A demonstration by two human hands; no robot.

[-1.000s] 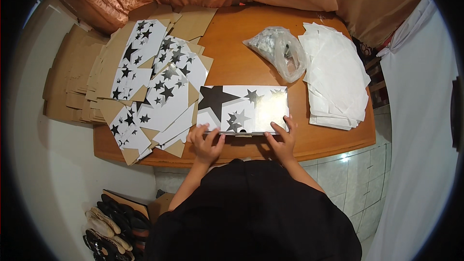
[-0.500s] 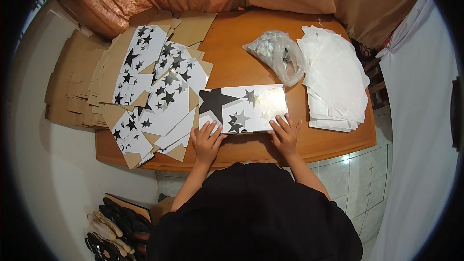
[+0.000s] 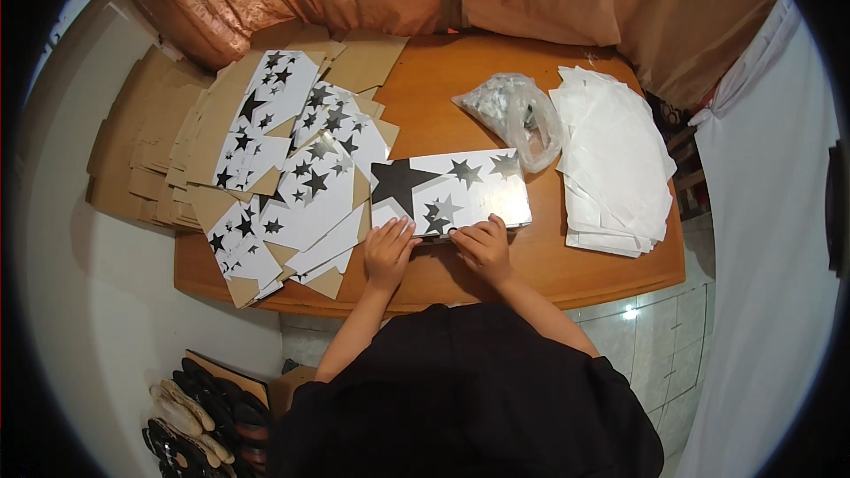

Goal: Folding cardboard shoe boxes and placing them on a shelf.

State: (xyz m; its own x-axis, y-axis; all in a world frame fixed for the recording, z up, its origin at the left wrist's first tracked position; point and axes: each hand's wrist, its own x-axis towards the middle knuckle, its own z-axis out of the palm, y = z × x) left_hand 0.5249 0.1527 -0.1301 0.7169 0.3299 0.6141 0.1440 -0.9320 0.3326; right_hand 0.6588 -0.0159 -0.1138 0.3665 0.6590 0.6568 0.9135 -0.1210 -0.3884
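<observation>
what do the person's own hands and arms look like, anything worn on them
The left hand and right hand are bare, with no gloves or watch visible. The forearms are uncovered below the dark sleeves of a plain black top.

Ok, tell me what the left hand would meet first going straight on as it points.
The star-printed box, most likely: the left hand overlaps its near edge in view, though depth is unclear.

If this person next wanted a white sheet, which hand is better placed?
Probably the right hand: it's at the star-printed box's front edge, nearer the white sheets. The left hand is farther off, closer to the flat cardboard pieces.
</observation>
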